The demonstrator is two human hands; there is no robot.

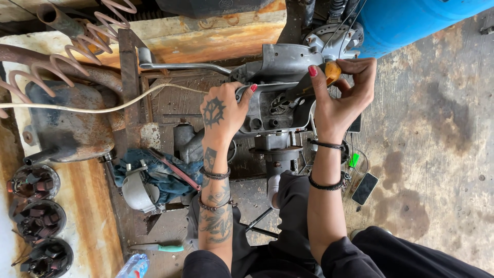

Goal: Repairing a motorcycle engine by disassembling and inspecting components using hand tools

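Head cam: I judge work mid-way, my left hand (pixel 224 110) clamped on grey engine casing (pixel 280 103) at bench edge, right hand (pixel 342 95) gripping orange-handled screwdriver (pixel 319 80) w/ tip inside, casing not yet apart.

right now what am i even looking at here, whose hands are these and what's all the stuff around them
This is one picture from a camera worn on a person's head, looking down at their own two hands. The left hand steadies a grey metal engine casing clamped on a stand. The right hand holds a screwdriver with an orange handle, its tip inside the casing. On the rusty workbench to the left lie three copper-wound coils, a blue rag and a green-handled tool. A dark phone lies on the concrete floor by the right arm.
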